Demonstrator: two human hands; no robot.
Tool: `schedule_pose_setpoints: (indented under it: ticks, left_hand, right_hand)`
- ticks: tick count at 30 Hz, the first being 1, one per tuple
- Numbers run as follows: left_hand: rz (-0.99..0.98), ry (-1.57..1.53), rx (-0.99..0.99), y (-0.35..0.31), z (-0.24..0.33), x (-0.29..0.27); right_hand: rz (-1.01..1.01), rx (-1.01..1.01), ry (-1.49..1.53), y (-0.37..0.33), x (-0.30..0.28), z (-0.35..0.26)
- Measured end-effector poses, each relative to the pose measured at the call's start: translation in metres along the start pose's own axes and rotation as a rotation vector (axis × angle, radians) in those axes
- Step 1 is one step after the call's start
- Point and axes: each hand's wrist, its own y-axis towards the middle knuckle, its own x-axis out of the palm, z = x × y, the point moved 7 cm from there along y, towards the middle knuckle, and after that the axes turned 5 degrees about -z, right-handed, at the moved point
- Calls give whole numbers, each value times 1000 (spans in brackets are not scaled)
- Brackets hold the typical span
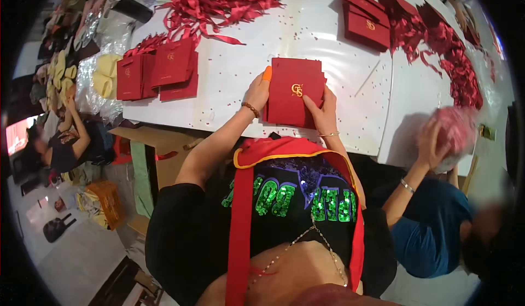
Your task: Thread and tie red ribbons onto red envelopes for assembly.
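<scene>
Can't really see the left hand's fingers (257,91): most are tucked out of sight along the edge of the stack of red cards (295,76). Same for the right hand (327,112), where the thumb is the clear bit. No way to count the cards, and I can't tell if the bottom edge touches the white table (240,82). The ribbon heap (219,8) up at 11 o'clock is cut off by the frame, and the far rim goes blurry and dark.

The stack's a deep red rectangle with a gold emblem around the middle of the top card, and it isn't squared up; lower ones poke out at 3 and 8 o'clock.

It's right between the hands, both holding it: left at 9 o'clock with an orange finger cover (267,73), right at 4 o'clock, thumb pressed on the front below the emblem.
</scene>
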Motion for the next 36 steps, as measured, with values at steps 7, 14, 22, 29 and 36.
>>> schedule_pose_setpoints:
  ticks: [7,14,22,29,36]
  left_hand:
    - [86,436,88,22,29,-24]
    - [453,911,512,49,61,-101]
    - [270,645,541,43,64,-73]
    - [58,220,653,-11,112,-16]
    - [-62,-209,602,-60,123,-8]
  right_hand:
    - [-5,62,15,9,-7,7]
    - [367,125,-413,64,-113,50]
    - [48,409,-713,85,-126,83]
    - [31,67,137,58,-89,-40]
    - [-269,-217,378,39,20,-128]
